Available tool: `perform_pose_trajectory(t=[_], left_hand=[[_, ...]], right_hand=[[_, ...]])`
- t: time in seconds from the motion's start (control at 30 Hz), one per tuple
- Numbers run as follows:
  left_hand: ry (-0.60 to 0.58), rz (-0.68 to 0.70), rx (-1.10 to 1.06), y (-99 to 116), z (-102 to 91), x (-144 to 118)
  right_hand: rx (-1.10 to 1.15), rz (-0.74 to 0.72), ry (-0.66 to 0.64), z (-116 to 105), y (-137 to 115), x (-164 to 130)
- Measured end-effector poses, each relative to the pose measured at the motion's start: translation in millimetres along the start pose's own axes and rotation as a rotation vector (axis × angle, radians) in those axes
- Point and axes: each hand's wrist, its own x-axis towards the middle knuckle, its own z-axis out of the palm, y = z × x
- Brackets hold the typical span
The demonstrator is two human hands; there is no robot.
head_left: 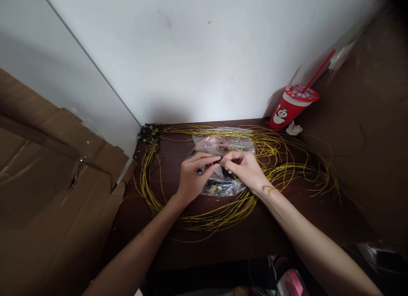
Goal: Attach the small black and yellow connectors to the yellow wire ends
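Note:
My left hand (194, 177) and my right hand (244, 168) meet above a clear plastic bag (219, 145) of small dark parts on a dark wooden table (242, 232). Between the fingertips of both hands sits a small black piece (217, 162); its exact shape is too small to tell. Several loops of thin yellow wire (274, 151) lie spread around the bag and under my wrists. A strand crosses my right wrist. A cluster of black-and-yellow connectors (149, 132) lies at the table's far left corner.
A red paper cup (291, 105) with a red straw stands at the back right, with a crumpled white scrap (293, 128) beside it. Flattened cardboard (47, 190) leans along the left. White walls close the back. A brown surface (372, 130) rises at right.

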Motion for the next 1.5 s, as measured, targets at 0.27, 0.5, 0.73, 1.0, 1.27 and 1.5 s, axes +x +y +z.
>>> perform_pose_trajectory(t=[0.27, 0.5, 0.73, 1.0, 1.27, 1.5], left_hand=[[0.016, 0.091, 0.04, -4.9, -0.2, -2.0], [0.043, 0.248, 0.184, -9.1, -2.2, -3.8], [0.046, 0.196, 0.104, -6.3, -1.7, -3.1], [0.055, 0.115, 0.069, -9.9, 1.0, -4.7], [0.1, 0.012, -0.013, -10.6, 4.6, -3.9], [0.089, -0.143, -0.043, -16.6, 5.8, -4.0]], right_hand=[[0.112, 0.066, -0.032, 1.3, 1.3, 0.4], [-0.048, -0.07, 0.057, 5.4, 5.9, -1.2], [0.044, -0.027, -0.04, 3.5, 1.6, 0.3], [-0.03, -0.133, -0.026, 5.7, 8.6, 0.4], [-0.019, -0.172, -0.053, 2.1, 8.7, 3.5], [-0.25, -0.376, 0.042, -1.7, 13.8, 5.1]])
